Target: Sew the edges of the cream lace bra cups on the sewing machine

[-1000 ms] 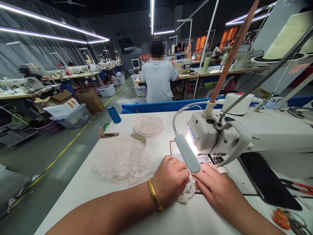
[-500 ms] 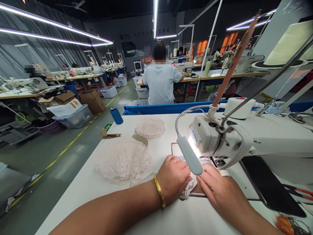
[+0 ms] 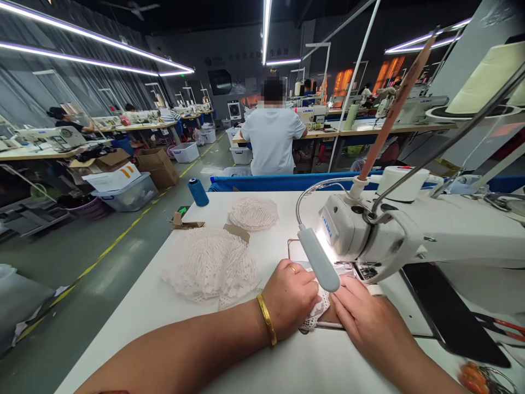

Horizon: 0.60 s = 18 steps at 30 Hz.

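Note:
A piece of white lace (image 3: 321, 311) lies at the sewing machine (image 3: 348, 224), just below its lit needle area. My left hand (image 3: 292, 298), wearing a ring and a gold bangle, is closed on the lace's left side with curled fingers. On the other side, my right hand (image 3: 365, 311) pinches the lace's edge near the presser foot. A grey lamp (image 3: 319, 260) on a bent metal neck hides some fingertips and the needle. Two heaps of lace, a larger heap (image 3: 211, 268) and a smaller heap (image 3: 253, 214), rest on the white table (image 3: 164, 334) to the left.
A blue thread cone (image 3: 198, 192) stands at the table's far left corner, near torn cardboard (image 3: 186, 222). Red-handled scissors (image 3: 502, 326) and an orange item (image 3: 474, 376) lie at right. A person in a light shirt (image 3: 271, 139) sits ahead, beyond a blue cloth edge (image 3: 262, 183).
The view has shifted slightly, so the background sits a little farther right. Both hands keep almost the same place and hold on the lace; its lower end shows slightly less.

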{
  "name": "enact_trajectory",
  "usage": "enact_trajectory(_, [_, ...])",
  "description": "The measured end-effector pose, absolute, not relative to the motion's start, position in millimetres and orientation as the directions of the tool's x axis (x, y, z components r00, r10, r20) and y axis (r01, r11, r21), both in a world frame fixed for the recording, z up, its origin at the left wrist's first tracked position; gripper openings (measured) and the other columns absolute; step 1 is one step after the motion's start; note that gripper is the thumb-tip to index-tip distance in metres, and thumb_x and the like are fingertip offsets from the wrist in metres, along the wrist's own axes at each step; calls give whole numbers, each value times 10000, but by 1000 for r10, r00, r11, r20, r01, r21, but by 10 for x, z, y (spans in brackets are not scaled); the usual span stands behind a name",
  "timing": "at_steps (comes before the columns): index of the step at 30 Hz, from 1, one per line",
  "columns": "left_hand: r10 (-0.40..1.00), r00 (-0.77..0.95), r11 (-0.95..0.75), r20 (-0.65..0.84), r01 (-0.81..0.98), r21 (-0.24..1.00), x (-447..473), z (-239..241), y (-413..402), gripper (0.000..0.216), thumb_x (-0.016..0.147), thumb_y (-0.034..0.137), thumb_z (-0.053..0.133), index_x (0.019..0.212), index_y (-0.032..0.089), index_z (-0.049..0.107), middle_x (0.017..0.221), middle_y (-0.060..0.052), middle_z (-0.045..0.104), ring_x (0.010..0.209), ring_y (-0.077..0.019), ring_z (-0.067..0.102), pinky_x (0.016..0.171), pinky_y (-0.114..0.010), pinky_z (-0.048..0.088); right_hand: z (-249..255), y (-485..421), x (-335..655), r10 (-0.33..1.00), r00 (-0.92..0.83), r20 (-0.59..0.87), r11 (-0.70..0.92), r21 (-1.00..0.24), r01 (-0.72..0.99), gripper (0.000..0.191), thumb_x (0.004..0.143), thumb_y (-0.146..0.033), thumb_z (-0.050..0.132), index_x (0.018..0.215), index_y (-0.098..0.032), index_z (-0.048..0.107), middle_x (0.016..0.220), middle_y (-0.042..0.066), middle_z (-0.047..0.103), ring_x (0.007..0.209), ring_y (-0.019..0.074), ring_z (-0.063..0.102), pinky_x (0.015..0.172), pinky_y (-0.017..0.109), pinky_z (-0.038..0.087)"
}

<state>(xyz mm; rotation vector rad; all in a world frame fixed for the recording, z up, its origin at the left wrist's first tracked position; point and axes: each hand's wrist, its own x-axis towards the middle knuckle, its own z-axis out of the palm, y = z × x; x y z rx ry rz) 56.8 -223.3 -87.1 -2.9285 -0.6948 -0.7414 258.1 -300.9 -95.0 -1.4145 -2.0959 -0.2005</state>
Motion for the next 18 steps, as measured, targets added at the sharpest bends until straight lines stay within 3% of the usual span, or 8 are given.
enact_trajectory(4, [424, 792, -894, 440, 443, 65, 574, -877, -2207, 194, 946, 247, 713, 801, 171, 608, 818, -18, 676, 853, -213, 621, 883, -394, 427, -992, -3002, 2589, 801, -257, 541, 413, -188, 891, 289, 1021, -133, 396, 988, -259, 653, 841, 11, 658, 519, 154, 499, 518, 312, 312])
enact_trajectory(8, [457, 817, -886, 351, 453, 99, 557, -800, -2183, 218, 966, 303, 705, 817, 165, 627, 863, -29, 687, 894, -225, 628, 900, -410, 403, -1021, -2993, 2610, 795, -270, 543, 414, -159, 896, 307, 1029, -136, 390, 1154, -235, 653, 886, 41, 666, 550, 158, 540, 511, 306, 346])
enact_trajectory(11, [487, 832, -872, 267, 447, 200, 501, -681, -2222, 302, 967, 441, 704, 854, 169, 636, 944, -32, 696, 930, -229, 628, 902, -413, 391, -989, -3001, 2607, 776, -329, 539, 477, -158, 865, 261, 1037, -148, 411, 1126, -226, 644, 848, 37, 659, 652, 184, 617, 607, 311, 448])
enact_trajectory(14, [488, 839, -866, 240, 431, 252, 444, -596, -2314, 461, 845, 612, 769, 940, 181, 638, 1076, -60, 683, 1006, -268, 609, 910, -423, 399, -953, -3010, 2586, 758, -382, 529, 536, -172, 826, 255, 1032, -130, 422, 1030, -230, 657, 796, 29, 657, 715, 197, 653, 691, 318, 497])
enact_trajectory(16, [494, 832, -866, 251, 444, 232, 437, -605, -2363, 400, 799, 513, 800, 917, 181, 611, 1098, -80, 661, 1015, -282, 591, 902, -424, 413, -951, -3009, 2580, 768, -370, 523, 535, -207, 819, 270, 1038, -129, 419, 985, -232, 663, 807, 35, 676, 749, 198, 674, 701, 310, 504])
enact_trajectory(18, [495, 826, -867, 268, 451, 212, 463, -669, -2363, 213, 796, 285, 739, 858, 188, 560, 1020, -73, 651, 957, -261, 580, 863, -398, 432, -967, -3003, 2590, 803, -317, 504, 501, -286, 817, 263, 1058, -168, 420, 975, -241, 658, 820, 28, 691, 759, 190, 685, 697, 297, 510])
